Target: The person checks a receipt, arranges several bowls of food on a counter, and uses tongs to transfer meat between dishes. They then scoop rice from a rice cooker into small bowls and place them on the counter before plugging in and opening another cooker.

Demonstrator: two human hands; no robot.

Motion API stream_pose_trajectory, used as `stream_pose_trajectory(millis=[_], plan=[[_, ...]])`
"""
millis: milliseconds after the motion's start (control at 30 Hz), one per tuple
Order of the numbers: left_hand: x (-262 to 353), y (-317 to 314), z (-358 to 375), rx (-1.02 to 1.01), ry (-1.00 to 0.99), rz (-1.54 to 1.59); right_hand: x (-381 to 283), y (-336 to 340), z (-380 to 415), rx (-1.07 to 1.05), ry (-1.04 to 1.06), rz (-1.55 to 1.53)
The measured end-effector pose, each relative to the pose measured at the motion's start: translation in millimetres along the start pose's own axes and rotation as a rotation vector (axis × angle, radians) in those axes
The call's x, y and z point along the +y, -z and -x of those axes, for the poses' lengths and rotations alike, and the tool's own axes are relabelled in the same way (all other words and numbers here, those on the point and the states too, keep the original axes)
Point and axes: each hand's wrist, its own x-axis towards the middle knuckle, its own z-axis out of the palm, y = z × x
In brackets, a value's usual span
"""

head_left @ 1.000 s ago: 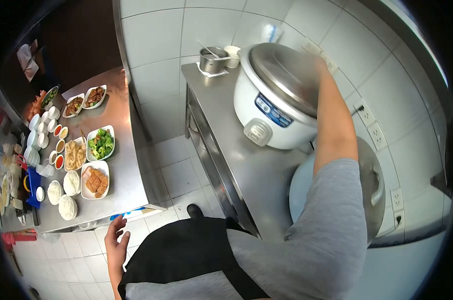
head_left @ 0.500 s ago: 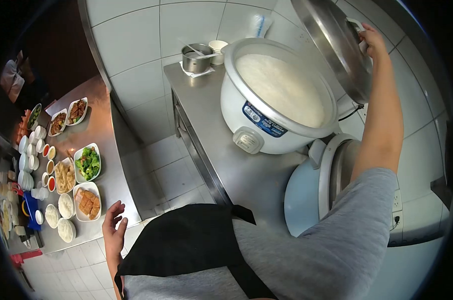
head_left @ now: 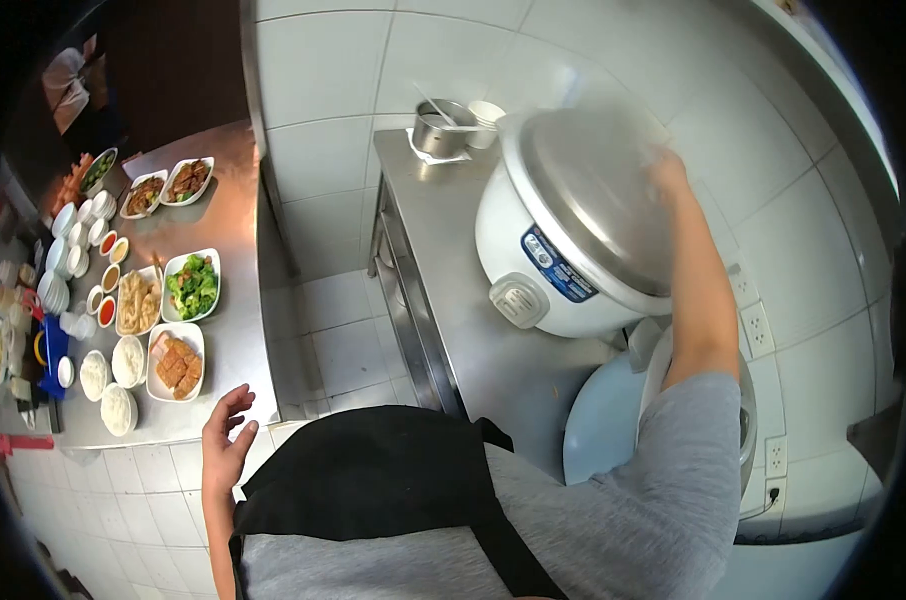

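The steel lid [head_left: 588, 185] lies over the mouth of a large white rice cooker [head_left: 513, 225], smeared by motion and steam at its far side. My right hand [head_left: 668, 175] is closed at the lid's top, where the handle is blurred and partly hidden by the fingers. Low on the left, my left hand [head_left: 229, 435] hangs in the air with loosely bent fingers apart, holding nothing. It is nearest to the corner of the food counter [head_left: 235, 340]. The rice inside the cooker is now covered.
A pale blue cooker [head_left: 601, 420] stands beside my right arm. Behind the white cooker are a steel pot [head_left: 443, 130] with utensils and white cups [head_left: 485, 120]. The left counter carries broccoli [head_left: 193, 285], fried cutlet [head_left: 178, 368], rice bowls [head_left: 119, 410] and sauces. A person [head_left: 65, 88] is at the far left.
My right hand has brought the lid down and leftward from its raised, tilted position onto the cooker, covering the rice. My left hand stays open in nearly the same place. The view has shifted.
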Motion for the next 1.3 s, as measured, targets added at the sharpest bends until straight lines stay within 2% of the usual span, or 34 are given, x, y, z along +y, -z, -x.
stream_pose_trajectory(millis=[67, 167, 267, 367, 433, 500, 533, 567, 600, 667, 700, 733, 800, 900, 933, 1000, 1033, 1133, 1167, 1200, 1300], plan=[[-3.8, 2.9, 5.4, 0.011, 0.007, 0.011, 24.4, -14.8, -19.8, 0.111, 0.197, 0.243], [-7.3, 8.7, 11.7, 0.028, 0.007, 0.015, 18.9, -2.7, -11.7, -0.052, 0.019, -0.061], [-11.9, 11.8, 14.0, 0.041, 0.001, 0.022, 10.3, -7.6, -6.3, -0.065, -0.037, -0.168], [-15.7, 11.5, 11.5, 0.034, -0.015, 0.03, -10.6, -1.8, 17.0, -0.09, -0.051, -0.126], [-16.7, 13.2, 10.3, 0.024, -0.032, 0.007, 7.6, 3.7, 11.8, -0.095, 0.177, 0.02], [-17.9, 15.1, 9.3, 0.036, -0.037, -0.03, 34.9, 9.7, -15.8, -0.167, 0.46, 0.397], [-21.3, 15.7, 8.9, 0.04, -0.072, -0.048, -4.2, 18.1, -3.3, -0.299, 0.317, 0.656], [-12.4, 17.8, 10.5, 0.02, -0.072, -0.072, -50.3, 19.7, 18.4, -0.321, 0.245, 0.699], [-11.5, 20.0, 11.1, -0.029, -0.09, -0.061, -83.8, 13.3, 41.5, -0.124, 0.291, 0.882], [-24.0, 22.3, 19.9, -0.049, -0.069, -0.121, -139.2, -6.3, 54.9, 0.038, 0.568, 0.638], [-10.2, 28.2, 30.1, -0.087, 0.026, -0.168, -182.0, -14.2, 81.3, -0.023, 0.782, 0.413], [-17.7, 34.2, 39.6, -0.101, 0.013, -0.153, -224.1, -17.7, 123.3, -0.09, 0.969, 0.188], [-36.9, 49.2, 66.1, -0.058, 0.061, -0.126, -306.3, -20.1, 233.4, -0.407, 1.073, 0.068], [-91.9, 65.4, 120.9, 0.294, -0.09, -0.037, -386.2, -26.3, 345.0, -1.186, 1.611, 0.0], [-99.3, 80.4, 142.8, 0.278, -0.005, 0.011, -414.9, -28.6, 379.6, -1.473, 1.744, 0.017], [-108.2, 115.0, 188.9, 0.239, 0.164, 0.099, -456.9, -36.2, 444.6, -1.729, 1.883, -0.069], [-115.9, 132.2, 210.8, 0.288, 0.171, 0.092, -478.2, -41.3, 472.1, -1.747, 2.0, -0.107], [-152.4, 188.6, 281.7, 0.431, 0.344, 0.056, -544.4, -59.2, 546.8, -1.82, 2.017, -0.176], [-157.4, 207.8, 308.0, 0.566, 0.318, 0.074, -561.4, -70.9, 573.2, -1.83, 1.994, -0.248], [-160.7, 226.0, 334.1, 0.624, 0.356, 0.074, -580.6, -80.4, 601.8, -1.848, 1.999, -0.291], [-169.9, 280.1, 402.4, 0.795, 0.456, 0.069, -620.1, -128.2, 675.1, -1.968, 1.83, -0.3]])
